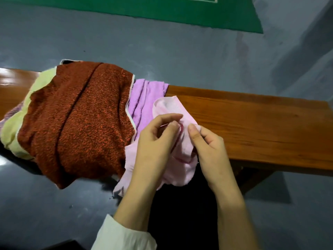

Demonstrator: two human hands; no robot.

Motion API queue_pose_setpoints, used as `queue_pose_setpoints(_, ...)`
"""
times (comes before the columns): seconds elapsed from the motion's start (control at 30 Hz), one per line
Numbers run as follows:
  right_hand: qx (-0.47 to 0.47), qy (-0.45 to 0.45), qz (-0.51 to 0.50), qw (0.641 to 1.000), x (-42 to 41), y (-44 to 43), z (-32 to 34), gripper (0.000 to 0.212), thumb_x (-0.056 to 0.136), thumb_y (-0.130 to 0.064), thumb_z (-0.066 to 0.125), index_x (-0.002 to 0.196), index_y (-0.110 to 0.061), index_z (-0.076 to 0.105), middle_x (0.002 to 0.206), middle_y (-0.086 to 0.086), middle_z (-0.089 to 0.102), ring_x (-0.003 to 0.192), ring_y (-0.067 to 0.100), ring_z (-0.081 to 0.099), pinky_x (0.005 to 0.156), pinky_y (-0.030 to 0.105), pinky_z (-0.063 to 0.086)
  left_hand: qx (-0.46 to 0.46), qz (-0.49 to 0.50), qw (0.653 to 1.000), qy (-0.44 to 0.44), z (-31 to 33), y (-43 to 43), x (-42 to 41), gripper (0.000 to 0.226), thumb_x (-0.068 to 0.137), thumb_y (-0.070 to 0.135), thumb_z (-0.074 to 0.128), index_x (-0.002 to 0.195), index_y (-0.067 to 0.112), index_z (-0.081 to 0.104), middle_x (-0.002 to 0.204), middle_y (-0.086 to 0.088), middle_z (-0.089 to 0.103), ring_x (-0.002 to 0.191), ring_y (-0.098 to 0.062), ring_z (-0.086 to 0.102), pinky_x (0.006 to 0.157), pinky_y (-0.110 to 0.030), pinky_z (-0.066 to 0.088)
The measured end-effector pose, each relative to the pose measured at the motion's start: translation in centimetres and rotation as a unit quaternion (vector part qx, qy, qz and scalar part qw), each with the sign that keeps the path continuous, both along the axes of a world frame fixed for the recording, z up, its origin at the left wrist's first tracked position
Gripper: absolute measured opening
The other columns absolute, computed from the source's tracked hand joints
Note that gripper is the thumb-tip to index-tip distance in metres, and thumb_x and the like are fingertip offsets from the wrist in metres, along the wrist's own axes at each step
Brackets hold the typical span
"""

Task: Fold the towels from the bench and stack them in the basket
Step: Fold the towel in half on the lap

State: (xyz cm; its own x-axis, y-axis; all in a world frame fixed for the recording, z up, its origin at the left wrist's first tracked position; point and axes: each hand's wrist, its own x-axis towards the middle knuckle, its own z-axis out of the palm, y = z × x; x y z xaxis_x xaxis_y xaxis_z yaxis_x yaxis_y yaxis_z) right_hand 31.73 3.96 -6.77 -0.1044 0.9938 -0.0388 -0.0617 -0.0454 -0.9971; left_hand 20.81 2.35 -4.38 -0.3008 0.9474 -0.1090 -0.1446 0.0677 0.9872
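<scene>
- Closest to me is a white sleeve on the person's left forearm; the right forearm is bare.
- The left hand has its fingers curled, thumb and forefinger pinching a fold of the pale pink towel.
- The right hand is curled too, its thumb pressing the same towel's edge against the fingers. The two hands sit close together with a bunched ridge of cloth between them.
- The pale pink towel is rumpled at the bench's front edge. Its long axis runs roughly from near to far, across the bench: the near end droops over the front edge and a rounded flap at the far end lies on the wood, pointing away from the person.
- Just left of it, partly beneath it, lies a lilac towel, its creases running the same near-to-far way.
- Further left a rust-red towel is draped over the bench, overlapping the lilac one; its folds run crosswise too, and its near end hangs off the front edge.
- A pale yellow towel shows from under the red one on the left side.
- The wooden bench runs left to right, bare on the right half.
- Beyond it is a grey floor, and at the far side a green mat with white lines.
</scene>
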Motion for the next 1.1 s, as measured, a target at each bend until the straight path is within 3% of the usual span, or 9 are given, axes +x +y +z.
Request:
queue_pose_setpoints(0.1,-0.019,0.004,0.001,1.000,0.4,0.1,-0.3,0.029,0.098,-0.023,0.048,0.083,-0.007,0.068,0.080,0.002,0.062,0.077,0.010,0.051,0.068,0.023,0.043,-0.034,-0.060,0.993,-0.100,-0.8,0.2,-0.7,0.029,0.076,0.009,0.052,0.093,0.016,0.075,0.097,-0.007,0.070,0.089,-0.011,0.063,0.071,-0.018,0.048)
queue_pose_setpoints(0.2,-0.034,0.002,0.010,0.999,0.8,0.1,-0.7,0.032,0.098,-0.026,0.047,0.090,-0.003,0.068,0.083,0.005,0.065,0.079,0.012,0.056,0.069,0.025,0.046,-0.005,-0.096,0.995,0.013,-1.5,0.1,-1.2,0.026,0.084,-0.001,0.061,0.104,0.013,0.071,0.107,-0.008,0.070,0.096,-0.007,0.065,0.081,-0.018,0.047)
queue_pose_setpoints(0.3,-0.025,-0.003,0.018,1.000,0.9,-0.1,-0.7,0.028,0.095,-0.024,0.051,0.090,-0.005,0.070,0.082,0.002,0.069,0.080,0.009,0.059,0.072,0.025,0.048,0.037,-0.071,0.984,0.158,-1.4,0.1,-1.1,0.021,0.081,-0.002,0.068,0.091,0.016,0.070,0.097,-0.002,0.069,0.085,0.001,0.064,0.077,-0.010,0.044)
queue_pose_setpoints(0.43,-0.001,-0.026,0.003,1.000,0.9,-0.2,-1.0,0.035,0.093,-0.023,0.056,0.077,0.008,0.060,0.066,0.010,0.053,0.067,0.012,0.047,0.062,0.030,0.041,0.065,-0.001,0.957,0.283,-1.4,-0.1,-0.9,0.010,0.076,0.014,0.076,0.072,0.019,0.068,0.075,0.005,0.065,0.070,-0.001,0.058,0.066,-0.009,0.042)
queue_pose_setpoints(0.53,-0.021,0.007,0.023,0.999,1.0,-0.4,-1.0,0.038,0.092,-0.035,0.054,0.089,0.000,0.070,0.083,0.014,0.072,0.076,0.023,0.065,0.069,0.036,0.053,0.085,0.032,0.939,0.333,-1.5,-0.2,-0.7,0.013,0.074,0.026,0.071,0.071,0.016,0.064,0.068,0.006,0.061,0.066,-0.007,0.056,0.062,-0.013,0.041)
queue_pose_setpoints(0.7,-0.019,0.000,0.047,0.999,0.6,-0.5,-0.6,0.021,0.090,-0.023,0.059,0.093,-0.007,0.073,0.089,0.001,0.075,0.086,0.012,0.069,0.077,0.024,0.053,0.094,0.016,0.921,0.378,-1.9,0.1,-0.4,0.013,0.074,0.022,0.069,0.071,0.012,0.061,0.064,0.007,0.056,0.061,-0.004,0.047,0.061,-0.021,0.039)
queue_pose_setpoints(0.87,-0.033,-0.008,0.027,0.999,0.6,-0.1,-1.5,0.022,0.089,-0.023,0.054,0.092,-0.011,0.072,0.088,0.017,0.071,0.078,0.018,0.062,0.071,0.026,0.049,0.126,-0.011,0.897,0.424,-2.2,0.3,-0.9,0.013,0.075,0.020,0.069,0.073,0.012,0.060,0.070,0.006,0.054,0.068,-0.008,0.045,0.066,-0.019,0.034)
queue_pose_setpoints(1.0,-0.035,-0.021,-0.019,0.999,0.4,0.0,-1.6,0.025,0.099,-0.009,0.044,0.088,-0.005,0.067,0.080,0.003,0.071,0.074,0.005,0.061,0.067,0.016,0.047,0.144,-0.066,0.882,0.445,-2.7,0.4,-1.8,0.021,0.082,0.036,0.062,0.076,0.016,0.059,0.077,0.009,0.054,0.076,-0.008,0.044,0.076,-0.015,0.033)
queue_pose_setpoints(1.1,-0.031,-0.025,-0.066,0.997,0.4,0.0,-1.8,0.029,0.100,-0.008,0.042,0.081,-0.011,0.063,0.072,-0.006,0.066,0.067,0.001,0.059,0.063,0.014,0.045,0.111,-0.115,0.899,0.408,-2.6,0.1,-2.3,0.022,0.083,0.037,0.063,0.079,0.015,0.059,0.075,0.007,0.058,0.072,-0.008,0.051,0.070,-0.015,0.037)
